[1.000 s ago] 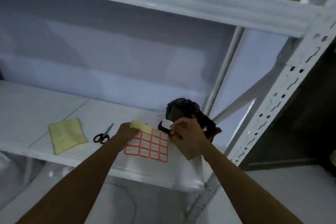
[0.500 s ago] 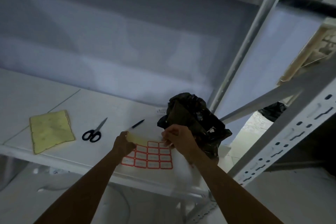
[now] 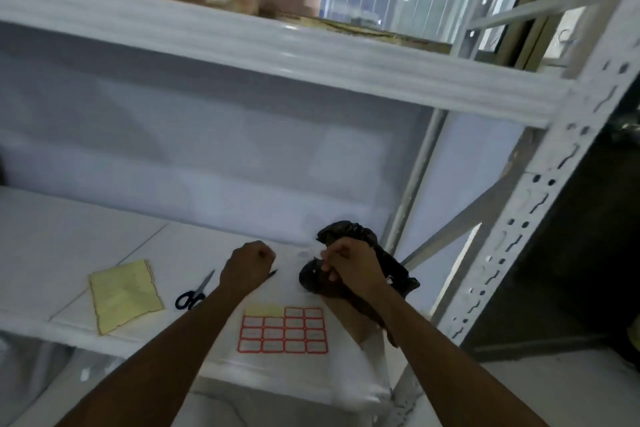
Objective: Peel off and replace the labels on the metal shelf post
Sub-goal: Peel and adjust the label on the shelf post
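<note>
While both hands are up off the sheet, we judge the step in hand to be getting rid of a scrap at the bag, with places given from the label sheet [image 3: 283, 330].

Left hand [image 3: 248, 266]: just beyond the sheet's far left corner, curled into a loose fist; we cannot tell whether it holds anything.
Right hand [image 3: 351, 267]: beyond the sheet's far right corner, fingers pinched at the mouth of the black bag [image 3: 388, 269]; what they pinch, bag edge or peeled scrap, is too small to tell.
Sheet: flat on the shelf [image 3: 69, 239] near its front edge, with bare yellow backing at its top left where labels are gone.
Post [image 3: 540, 204]: well to the right of the sheet, perforated, and no label is plain on it from here.
Scissors [image 3: 194, 292]: left of the sheet, with a pen [image 3: 272, 273] tip showing by the left hand.
Yellow paper [image 3: 124, 295]: further left.
Doing it well: we should hold the bag mouth wide, rub the sticky scrap off inside it, then lift the next label by a corner.
</note>
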